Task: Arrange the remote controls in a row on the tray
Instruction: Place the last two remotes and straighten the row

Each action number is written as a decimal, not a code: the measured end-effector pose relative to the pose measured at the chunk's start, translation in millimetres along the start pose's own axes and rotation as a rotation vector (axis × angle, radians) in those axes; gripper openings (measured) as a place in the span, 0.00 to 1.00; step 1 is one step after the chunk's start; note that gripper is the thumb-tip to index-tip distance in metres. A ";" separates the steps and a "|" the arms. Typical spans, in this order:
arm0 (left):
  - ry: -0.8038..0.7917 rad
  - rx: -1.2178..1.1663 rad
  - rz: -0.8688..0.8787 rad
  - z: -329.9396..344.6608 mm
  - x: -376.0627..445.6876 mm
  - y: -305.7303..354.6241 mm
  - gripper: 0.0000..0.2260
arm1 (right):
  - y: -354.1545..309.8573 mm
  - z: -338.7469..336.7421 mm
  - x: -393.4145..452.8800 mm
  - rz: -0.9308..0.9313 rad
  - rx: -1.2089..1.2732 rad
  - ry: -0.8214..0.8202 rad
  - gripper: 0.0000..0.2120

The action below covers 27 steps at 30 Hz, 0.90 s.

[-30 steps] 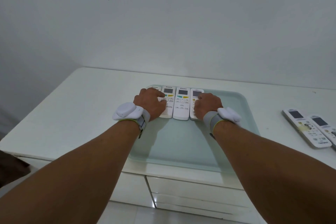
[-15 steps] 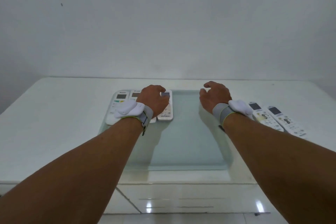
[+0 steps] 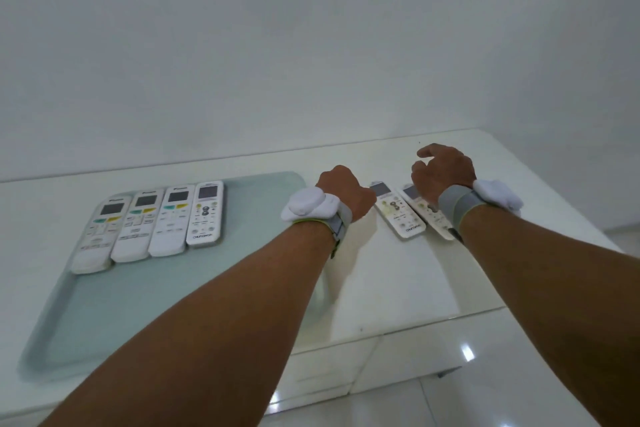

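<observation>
Hands [image 3: 346, 191] empty, four remotes [image 3: 152, 222] trayed, two [image 3: 398, 211] outside

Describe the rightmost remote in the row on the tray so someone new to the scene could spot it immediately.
Start at the pale green tray on the white table's left half, where four remotes lie side by side along its far edge. The rightmost remote ends that row; unlike its three neighbours, it has a silvery body and round dark centre buttons instead of green and yellow ones.
</observation>
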State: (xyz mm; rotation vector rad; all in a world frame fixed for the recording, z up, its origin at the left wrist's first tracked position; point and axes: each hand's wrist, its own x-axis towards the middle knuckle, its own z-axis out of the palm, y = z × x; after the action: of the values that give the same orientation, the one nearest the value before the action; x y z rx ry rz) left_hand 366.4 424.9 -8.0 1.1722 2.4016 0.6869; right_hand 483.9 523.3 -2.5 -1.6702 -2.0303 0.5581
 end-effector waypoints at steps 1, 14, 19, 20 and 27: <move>-0.014 -0.013 -0.004 11.2 0.4 9.4 0.18 | 9.4 -4.2 2.1 0.011 0.000 0.001 0.17; 0.009 0.053 0.084 76.2 1.2 49.2 0.05 | 78.4 -26.5 13.0 0.074 0.024 -0.015 0.17; 0.031 0.088 0.097 81.7 5.1 52.4 0.12 | 83.5 -23.1 9.8 0.087 0.036 -0.056 0.17; 0.027 0.090 0.104 80.6 5.7 51.7 0.15 | 82.4 -21.9 8.5 0.080 0.038 -0.072 0.17; 0.101 0.077 0.019 66.5 6.4 38.1 0.16 | 70.1 -10.6 -1.3 -0.015 -0.125 -0.256 0.20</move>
State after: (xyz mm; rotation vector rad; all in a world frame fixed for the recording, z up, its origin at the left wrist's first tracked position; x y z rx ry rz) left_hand 421.5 467.6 -40.6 1.2197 2.5240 0.6809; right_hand 546.3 535.2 -34.0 -1.7274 -2.2990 0.6831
